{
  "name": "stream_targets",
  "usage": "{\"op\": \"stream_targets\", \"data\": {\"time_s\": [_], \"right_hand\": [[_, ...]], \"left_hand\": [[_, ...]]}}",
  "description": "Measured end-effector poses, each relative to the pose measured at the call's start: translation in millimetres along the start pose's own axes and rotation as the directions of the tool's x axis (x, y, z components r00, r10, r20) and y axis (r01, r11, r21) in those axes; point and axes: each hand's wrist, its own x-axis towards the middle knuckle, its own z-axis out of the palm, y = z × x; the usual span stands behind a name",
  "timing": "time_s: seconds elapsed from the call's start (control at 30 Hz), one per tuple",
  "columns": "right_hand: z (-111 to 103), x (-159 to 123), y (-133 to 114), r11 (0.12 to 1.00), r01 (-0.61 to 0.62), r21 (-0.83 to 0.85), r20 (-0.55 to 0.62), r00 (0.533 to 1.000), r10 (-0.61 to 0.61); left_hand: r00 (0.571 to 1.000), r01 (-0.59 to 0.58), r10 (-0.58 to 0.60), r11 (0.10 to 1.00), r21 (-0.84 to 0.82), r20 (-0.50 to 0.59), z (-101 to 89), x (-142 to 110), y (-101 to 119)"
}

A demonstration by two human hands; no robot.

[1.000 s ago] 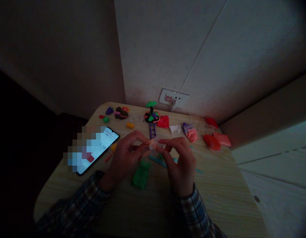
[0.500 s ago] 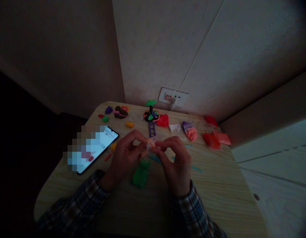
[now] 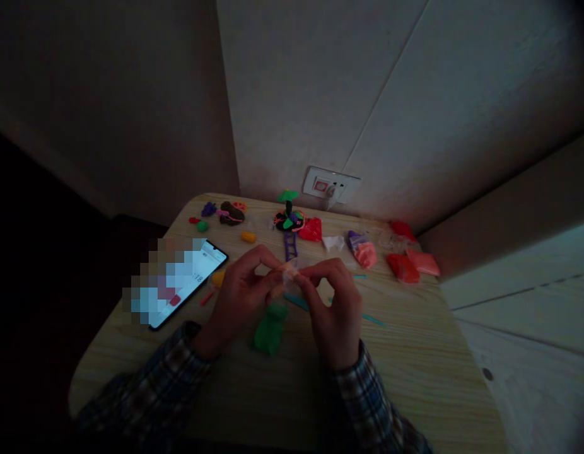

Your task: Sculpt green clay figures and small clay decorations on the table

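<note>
Over the middle of the table, my left hand (image 3: 239, 290) and my right hand (image 3: 337, 309) meet at a small clear plastic bag (image 3: 291, 282). Thumb and fingers of each hand pinch it; something peach-coloured shows at the bag, its exact shape hidden by the fingers. Just below lies a green clay packet (image 3: 269, 331). A blue flat tool (image 3: 296, 302) sits partly behind my right hand. Beyond the bag stands a clay model with a green-topped tree (image 3: 288, 208) on a black base, and a purple ladder (image 3: 291, 244) runs from it towards me.
A phone (image 3: 188, 284) with a lit screen lies at left. Brown clay (image 3: 231, 214), a yellow roll (image 3: 248, 237) and a red packet (image 3: 311, 229) are at the back. Orange-red packets (image 3: 403, 268) lie at right, near a thin blue stick (image 3: 373, 320). A wall socket (image 3: 330, 185) is behind.
Both hands stay at nearly the same place, still pinching the bag. The bag has shifted slightly between the fingers, and the view has moved a little.
</note>
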Motion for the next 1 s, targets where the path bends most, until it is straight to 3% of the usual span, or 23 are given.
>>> {"op": "stream_targets", "data": {"time_s": [0.13, 0.3, 0.47, 0.63, 1.0], "right_hand": [[-3.5, 1.3, 5.2, 0.999, -0.036, 0.026, -0.005, 0.999, 0.036], [-11.4, 4.1, 14.0, 0.991, -0.081, 0.11, -0.143, 0.985, 0.096], [-14.4, 6.4, 20.4, 0.933, -0.223, 0.282, -0.196, 0.939, 0.284], [-11.1, 6.6, 20.1, 0.865, -0.303, 0.4, -0.081, 0.928, 0.363], [-10.5, 4.4, 15.7, 0.905, -0.201, 0.374, -0.027, 0.973, 0.227]], "left_hand": [[1.0, -0.023, 0.021, 0.991, 0.134, 0.013, -2.1, 2.5, 1.6], [0.999, -0.043, 0.05, 0.95, 0.308, -0.015, -14.0, 9.2, -3.1], [0.993, -0.043, 0.086, 0.901, 0.431, -0.081, -26.6, 17.6, -6.8], [1.0, 0.011, -0.02, 0.92, 0.393, 0.018, -24.1, 17.7, -7.2], [0.962, 0.105, -0.153, 0.972, 0.208, 0.226, -10.2, 10.8, -9.5]]}}
